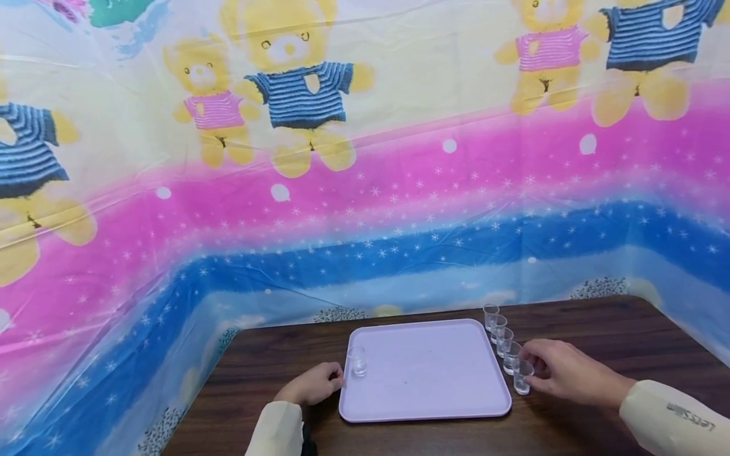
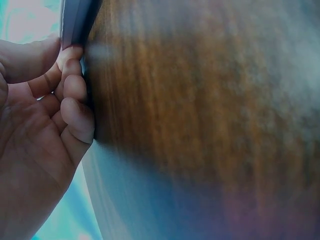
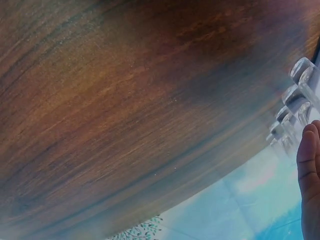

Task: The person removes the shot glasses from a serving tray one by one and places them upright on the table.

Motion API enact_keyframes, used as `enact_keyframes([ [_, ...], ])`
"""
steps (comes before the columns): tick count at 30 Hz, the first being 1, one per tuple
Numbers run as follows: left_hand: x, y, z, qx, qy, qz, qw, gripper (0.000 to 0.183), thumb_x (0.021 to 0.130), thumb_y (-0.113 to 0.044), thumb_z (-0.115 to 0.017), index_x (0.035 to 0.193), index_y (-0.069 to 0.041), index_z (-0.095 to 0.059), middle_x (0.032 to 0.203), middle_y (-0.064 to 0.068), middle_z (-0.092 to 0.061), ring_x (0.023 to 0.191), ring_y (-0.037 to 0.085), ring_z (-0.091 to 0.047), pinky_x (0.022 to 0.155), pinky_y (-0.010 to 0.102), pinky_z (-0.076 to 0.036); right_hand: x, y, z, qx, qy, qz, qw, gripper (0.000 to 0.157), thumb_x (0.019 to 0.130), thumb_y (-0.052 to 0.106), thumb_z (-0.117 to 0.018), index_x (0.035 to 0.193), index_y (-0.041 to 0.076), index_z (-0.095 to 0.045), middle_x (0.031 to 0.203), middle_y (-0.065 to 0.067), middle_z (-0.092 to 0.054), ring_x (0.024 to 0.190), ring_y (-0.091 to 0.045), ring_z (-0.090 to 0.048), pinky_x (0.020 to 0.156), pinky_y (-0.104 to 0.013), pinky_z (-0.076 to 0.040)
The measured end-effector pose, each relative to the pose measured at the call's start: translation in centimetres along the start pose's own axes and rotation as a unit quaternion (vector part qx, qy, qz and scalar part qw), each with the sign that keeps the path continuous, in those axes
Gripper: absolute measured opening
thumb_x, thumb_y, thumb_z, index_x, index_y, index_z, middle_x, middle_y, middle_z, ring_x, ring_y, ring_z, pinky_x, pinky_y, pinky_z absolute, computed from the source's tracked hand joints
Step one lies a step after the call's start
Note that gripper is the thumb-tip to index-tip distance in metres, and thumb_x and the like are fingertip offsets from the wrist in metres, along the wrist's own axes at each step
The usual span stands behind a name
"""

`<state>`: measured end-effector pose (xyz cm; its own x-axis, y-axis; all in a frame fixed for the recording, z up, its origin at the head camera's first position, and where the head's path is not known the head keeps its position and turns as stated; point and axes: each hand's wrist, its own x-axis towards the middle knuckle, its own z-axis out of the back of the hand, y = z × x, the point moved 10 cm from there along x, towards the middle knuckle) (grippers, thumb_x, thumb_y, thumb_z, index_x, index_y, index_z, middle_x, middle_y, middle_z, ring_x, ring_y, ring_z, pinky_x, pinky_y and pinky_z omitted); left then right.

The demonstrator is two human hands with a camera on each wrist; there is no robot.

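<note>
A lilac tray (image 1: 422, 373) lies on the table, and one small clear shot glass (image 1: 358, 362) stands near its left edge. My left hand (image 1: 319, 383) holds the tray's left rim; in the left wrist view its thumb and curled fingers (image 2: 76, 117) meet at the tray edge (image 2: 77, 22). Along the tray's right side runs a row of several clear shot glasses (image 1: 504, 342). With thumb and fingertips, my right hand (image 1: 561, 370) pinches the nearest shot glass (image 1: 522, 380) of that row. Only part of this hand (image 3: 310, 172) shows in the right wrist view, beside the row.
The dark wooden table (image 1: 256, 361) has its back edge against a hanging cloth (image 1: 342, 253) printed with bears, which wraps round the sides. Dark wood surface extends to the right of the row and in front of the tray.
</note>
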<state>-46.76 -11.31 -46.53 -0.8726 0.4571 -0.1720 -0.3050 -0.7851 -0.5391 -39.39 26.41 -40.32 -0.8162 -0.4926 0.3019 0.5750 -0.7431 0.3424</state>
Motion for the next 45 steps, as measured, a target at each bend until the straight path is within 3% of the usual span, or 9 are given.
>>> enact_keyframes([
  [5, 0.0, -0.1, 0.0, 0.001, -0.001, -0.002, 1.0, 0.014, 0.096, -0.014, -0.055, 0.082, -0.009, -0.053, 0.072, 0.002, -0.049, 0.066, 0.018, -0.046, 0.062, 0.035, -0.037, 0.2, -0.1, 0.5, -0.009, -0.002, -0.007, 1.0, 0.027, 0.075, 0.021, -0.079, 0.096, 0.013, -0.063, 0.082, 0.009, -0.057, 0.071, -0.001, -0.052, 0.06, -0.025, -0.048],
  [10, -0.1, -0.1, 0.0, 0.003, -0.004, -0.008, 1.0, 0.014, 0.095, -0.013, -0.055, 0.082, -0.009, -0.053, 0.072, 0.002, -0.049, 0.065, 0.018, -0.045, 0.062, 0.035, -0.037, 0.8, 0.6, 1.5, -0.029, -0.041, 0.021, 0.999, 0.026, 0.075, 0.024, -0.08, 0.092, 0.016, -0.063, 0.08, 0.011, -0.055, 0.069, -0.002, -0.051, 0.059, -0.024, -0.045],
  [13, -0.1, -0.2, 0.1, 0.004, -0.006, -0.01, 0.9999, 0.014, 0.095, -0.013, -0.054, 0.082, -0.009, -0.053, 0.072, 0.002, -0.049, 0.066, 0.018, -0.045, 0.063, 0.035, -0.037, 1.6, 1.4, 1.8, -0.031, -0.057, 0.034, 0.997, 0.023, 0.076, 0.022, -0.079, 0.091, 0.018, -0.062, 0.08, 0.011, -0.055, 0.069, -0.004, -0.052, 0.059, -0.024, -0.046],
  [17, -0.3, -0.2, 0.3, 0.004, -0.007, -0.011, 0.9999, 0.014, 0.096, -0.013, -0.054, 0.083, -0.009, -0.053, 0.073, 0.002, -0.049, 0.066, 0.018, -0.045, 0.064, 0.036, -0.037, 3.5, 2.3, 1.4, -0.026, -0.055, 0.02, 0.998, 0.022, 0.078, 0.024, -0.077, 0.094, 0.019, -0.063, 0.083, 0.013, -0.055, 0.074, -0.006, -0.055, 0.062, -0.025, -0.048],
  [23, -0.4, 0.1, 0.2, 0.004, -0.005, -0.001, 1.0, 0.014, 0.096, -0.014, -0.054, 0.083, -0.009, -0.053, 0.073, 0.003, -0.049, 0.067, 0.019, -0.045, 0.065, 0.036, -0.037, 7.2, 4.3, -0.7, -0.011, -0.055, 0.005, 0.998, 0.028, 0.08, 0.033, -0.076, 0.102, 0.019, -0.064, 0.091, 0.013, -0.058, 0.081, -0.006, -0.056, 0.068, -0.027, -0.049],
  [32, -0.2, 0.0, 0.2, 0.018, -0.011, 0.008, 0.9997, 0.015, 0.095, -0.015, -0.055, 0.082, -0.009, -0.053, 0.072, 0.002, -0.049, 0.065, 0.017, -0.046, 0.064, 0.035, -0.038, 13.0, 8.8, -4.5, 0.063, -0.056, 0.008, 0.996, 0.032, 0.079, 0.026, -0.078, 0.106, 0.016, -0.063, 0.095, 0.01, -0.058, 0.089, -0.012, -0.057, 0.075, -0.031, -0.049],
  [39, -0.4, 0.0, 0.5, 0.02, -0.018, 0.013, 0.9996, 0.014, 0.095, -0.016, -0.055, 0.083, -0.01, -0.053, 0.071, 0.002, -0.049, 0.065, 0.017, -0.046, 0.064, 0.034, -0.038, 16.6, 12.3, -8.1, 0.113, -0.024, 0.012, 0.993, 0.039, 0.078, 0.022, -0.079, 0.111, 0.011, -0.061, 0.1, 0.001, -0.06, 0.091, -0.016, -0.056, 0.078, -0.033, -0.049],
  [45, -0.6, -0.1, 0.6, 0.027, -0.026, 0.013, 0.9992, 0.014, 0.095, -0.017, -0.056, 0.082, -0.011, -0.054, 0.071, 0.0, -0.049, 0.066, 0.016, -0.047, 0.065, 0.033, -0.039, 18.6, 15.1, -11.1, 0.124, 0.003, 0.025, 0.992, 0.043, 0.08, 0.022, -0.077, 0.115, 0.003, -0.06, 0.104, -0.006, -0.059, 0.093, -0.02, -0.057, 0.078, -0.036, -0.048],
])
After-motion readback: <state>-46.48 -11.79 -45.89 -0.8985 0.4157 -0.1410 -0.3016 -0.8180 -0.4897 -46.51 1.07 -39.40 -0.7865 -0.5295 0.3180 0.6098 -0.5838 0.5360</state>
